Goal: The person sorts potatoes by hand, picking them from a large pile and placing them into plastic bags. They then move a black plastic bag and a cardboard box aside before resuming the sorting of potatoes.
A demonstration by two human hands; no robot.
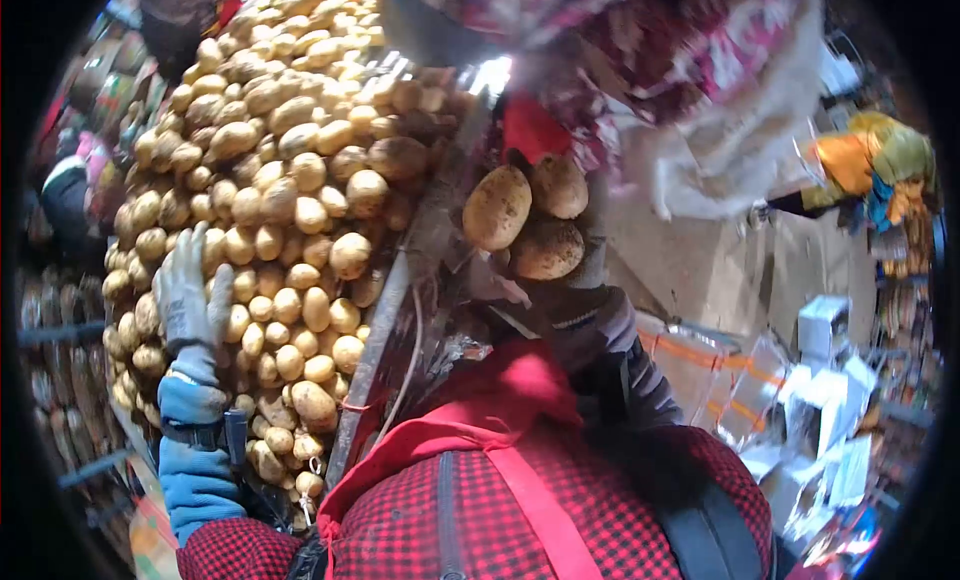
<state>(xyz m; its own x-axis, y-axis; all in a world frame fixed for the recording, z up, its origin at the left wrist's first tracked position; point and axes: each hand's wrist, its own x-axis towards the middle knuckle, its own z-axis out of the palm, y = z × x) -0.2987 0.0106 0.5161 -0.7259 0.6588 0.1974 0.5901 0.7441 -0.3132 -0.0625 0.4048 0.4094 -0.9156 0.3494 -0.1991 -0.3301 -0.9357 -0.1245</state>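
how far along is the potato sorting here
Done so far: three potatoes are gathered in the right hand, held away from the heap. In hand: the gloved left hand rests on the potato pile. Left: most of it, since the pile looks large and full.

Three large tan potatoes (525, 220) (dirt-speckled) bunched together, held up right of potato heap (270, 180).

The person wears a red-and-black checked jacket (480, 520) with a red hood and red strap. The left hand (190, 300) has a grey knit glove over a blue cuff; the right hand's (560, 280) sleeve is grey-purple.
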